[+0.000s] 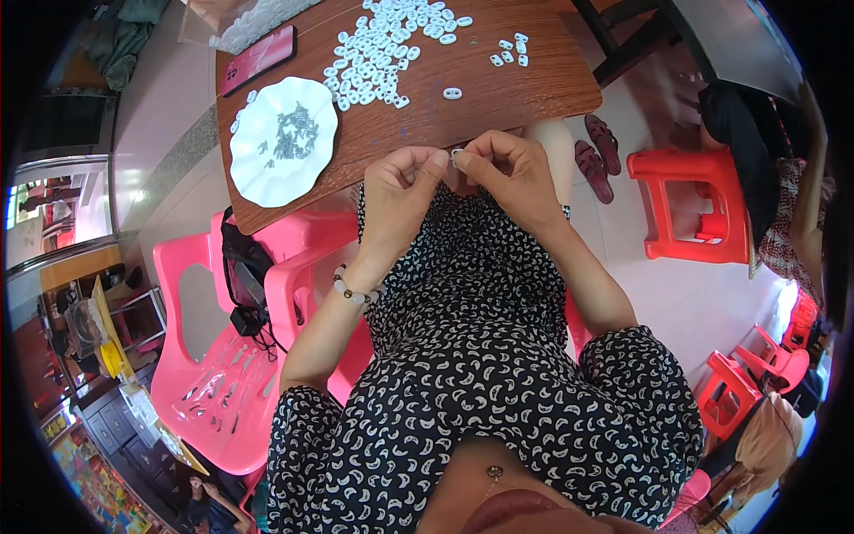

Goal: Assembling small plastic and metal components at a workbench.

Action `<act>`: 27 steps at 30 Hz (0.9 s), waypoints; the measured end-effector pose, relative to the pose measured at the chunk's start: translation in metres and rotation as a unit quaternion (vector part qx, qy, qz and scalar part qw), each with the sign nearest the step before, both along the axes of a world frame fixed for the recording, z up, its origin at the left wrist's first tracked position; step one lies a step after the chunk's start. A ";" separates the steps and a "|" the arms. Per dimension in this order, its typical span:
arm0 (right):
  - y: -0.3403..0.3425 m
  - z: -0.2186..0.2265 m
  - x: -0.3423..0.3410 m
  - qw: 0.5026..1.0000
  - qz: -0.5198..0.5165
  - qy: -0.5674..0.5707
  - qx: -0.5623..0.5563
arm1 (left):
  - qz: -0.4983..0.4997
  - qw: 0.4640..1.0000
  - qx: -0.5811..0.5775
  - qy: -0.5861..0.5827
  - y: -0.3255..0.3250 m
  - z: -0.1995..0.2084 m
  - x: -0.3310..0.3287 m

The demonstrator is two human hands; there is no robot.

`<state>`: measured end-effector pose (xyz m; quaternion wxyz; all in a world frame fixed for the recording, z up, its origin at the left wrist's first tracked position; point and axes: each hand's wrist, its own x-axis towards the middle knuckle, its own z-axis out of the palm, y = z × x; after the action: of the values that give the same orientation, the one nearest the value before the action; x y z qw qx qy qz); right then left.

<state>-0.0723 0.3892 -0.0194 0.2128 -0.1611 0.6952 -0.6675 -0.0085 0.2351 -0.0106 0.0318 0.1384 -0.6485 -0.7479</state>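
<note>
So the right hand (518, 181) has a small white piece (456, 157) pinched between thumb and finger, just off the near edge of the counter (534, 93), and the left hand (398, 189) is pinched tight beside it, can't tell on what. Looks like light, stiff plastic, probably a bit slick, so I'd grip it by the outer rim, fingertips only.

Before the person, a brown rectangular wooden table (534, 98); on its left side, a white scalloped plate (253, 182) holding small grey slender pieces (298, 133), a pink rectangular phone (260, 60) behind it; to their right, a heap of small white oval pieces (388, 84); at the person's left, a pink plastic armchair (191, 392); at the right, a red plastic stool (680, 165).
</note>
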 end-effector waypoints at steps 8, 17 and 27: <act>0.000 -0.005 0.000 1.000 -0.006 -0.014 0.013 | -0.006 0.998 0.064 -0.029 0.000 -0.009 -0.003; 0.005 -0.002 -0.009 0.997 -0.041 -0.051 -0.049 | 0.013 0.993 0.116 -0.034 -0.005 -0.013 -0.007; 0.009 -0.001 -0.009 0.994 -0.049 -0.079 -0.063 | 0.036 0.997 -0.065 0.010 -0.020 0.000 -0.023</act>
<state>-0.0816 0.3984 -0.0205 0.2231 -0.0866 0.6398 -0.7303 -0.0312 0.2149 -0.0102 0.0742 0.1520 -0.6899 -0.7039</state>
